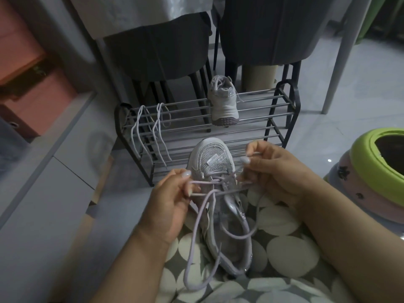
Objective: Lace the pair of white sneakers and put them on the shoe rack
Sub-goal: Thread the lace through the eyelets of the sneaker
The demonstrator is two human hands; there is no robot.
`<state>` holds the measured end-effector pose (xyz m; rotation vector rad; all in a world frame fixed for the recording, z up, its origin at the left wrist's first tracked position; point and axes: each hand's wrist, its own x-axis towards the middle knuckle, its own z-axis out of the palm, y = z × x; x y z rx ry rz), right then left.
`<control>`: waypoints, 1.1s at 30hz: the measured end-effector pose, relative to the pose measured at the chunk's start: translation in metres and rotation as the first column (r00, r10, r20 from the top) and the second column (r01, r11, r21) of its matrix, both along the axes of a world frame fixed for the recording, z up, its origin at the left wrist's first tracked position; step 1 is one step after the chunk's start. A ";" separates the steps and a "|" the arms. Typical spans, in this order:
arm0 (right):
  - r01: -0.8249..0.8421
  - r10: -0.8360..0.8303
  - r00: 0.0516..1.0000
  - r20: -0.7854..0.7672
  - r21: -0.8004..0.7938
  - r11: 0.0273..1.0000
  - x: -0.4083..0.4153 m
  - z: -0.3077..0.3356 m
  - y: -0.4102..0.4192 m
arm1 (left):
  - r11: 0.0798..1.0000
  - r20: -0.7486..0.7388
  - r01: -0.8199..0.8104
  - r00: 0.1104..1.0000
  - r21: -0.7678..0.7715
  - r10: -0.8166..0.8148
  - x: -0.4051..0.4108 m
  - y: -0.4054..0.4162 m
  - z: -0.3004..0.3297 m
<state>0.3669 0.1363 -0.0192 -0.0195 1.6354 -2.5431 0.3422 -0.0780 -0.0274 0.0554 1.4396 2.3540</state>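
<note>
Lap fabric (282,254), grey w/ big cream dots, fills the bottom of the view, and one white sneaker (215,171) lies on it, toe pointing away toward the shoe rack (282,110). Its lace (196,232) crosses the lower eyelets near the toe; the long loose part falls in loops over the open shoe and down onto the fabric. Left hand (172,202) is at the left side of the shoe, fingers curled, thumb and fingertips pinching one strand of the lace. Right hand (273,171) is at the right side, also curled, pinching the other strand betw. thumb and forefinger, w/ the lace end going out past the fingers. Both strands are pulled sideways from the eyelets. Second sneaker (224,101) stands on the top tier of the rack, approx. in the middle, heel toward the camera. Spare lace (150,130) hangs over the bars at the left end of the rack, apart from that shoe. Behind the rack stand two dark chairs (157,51). Green and pink round tub (371,169) sits on the floor at right.
</note>
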 end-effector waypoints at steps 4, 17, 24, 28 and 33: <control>0.123 -0.122 0.992 -0.035 0.025 0.992 0.004 0.004 0.001 | 0.983 0.054 -0.005 0.999 0.184 -0.004 -0.006 -0.011 0.000; 0.180 0.116 0.967 -0.227 0.931 0.316 0.003 0.001 -0.001 | 0.537 -0.407 -0.182 0.849 -0.824 -0.336 -0.005 -0.014 -0.009; 0.062 0.227 0.967 -0.112 0.974 0.216 0.002 -0.002 -0.003 | 0.466 -0.321 -0.074 0.818 -0.882 -0.477 -0.005 -0.015 -0.011; 0.105 0.176 0.969 -0.171 0.938 0.332 0.002 -0.002 -0.004 | 0.580 -0.334 -0.027 0.840 -0.814 -0.428 -0.005 -0.014 -0.010; 0.424 -0.269 0.903 -0.334 0.795 0.433 -0.006 -0.003 0.013 | 0.873 -0.219 -0.342 0.935 -0.346 0.280 -0.011 -0.022 -0.014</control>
